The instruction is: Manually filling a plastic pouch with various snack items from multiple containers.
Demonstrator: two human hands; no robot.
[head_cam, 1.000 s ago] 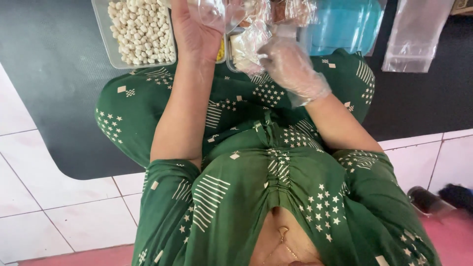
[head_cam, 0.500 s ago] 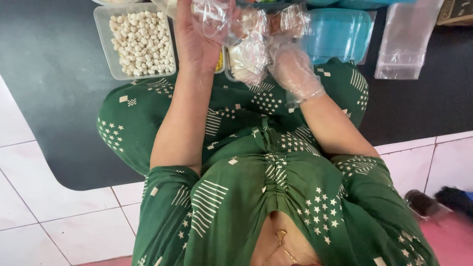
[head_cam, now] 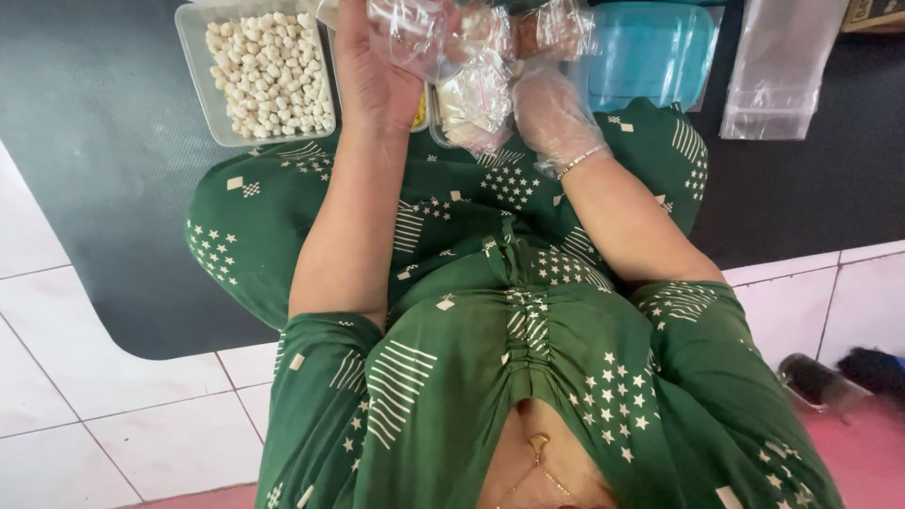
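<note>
Free room: dark mat (head_cam: 104, 188) open left of clear tray of pale round pieces (head_cam: 269, 71); second open stretch right, below hanging clear bags (head_cam: 782, 71).
Obstacles: tray blocks upper left; blue lidded box (head_cam: 650, 52) blocks upper right; small clear container (head_cam: 462, 108) sits between them. Both hands occupy centre gap. Green-clad knees fill near edge.

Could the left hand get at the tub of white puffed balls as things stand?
Probably yes, but not freely. The tub of white puffed balls sits open-topped just beside the left hand, with nothing between them. However, that hand is busy gripping a small clear bag together with the gloved right hand.
</note>
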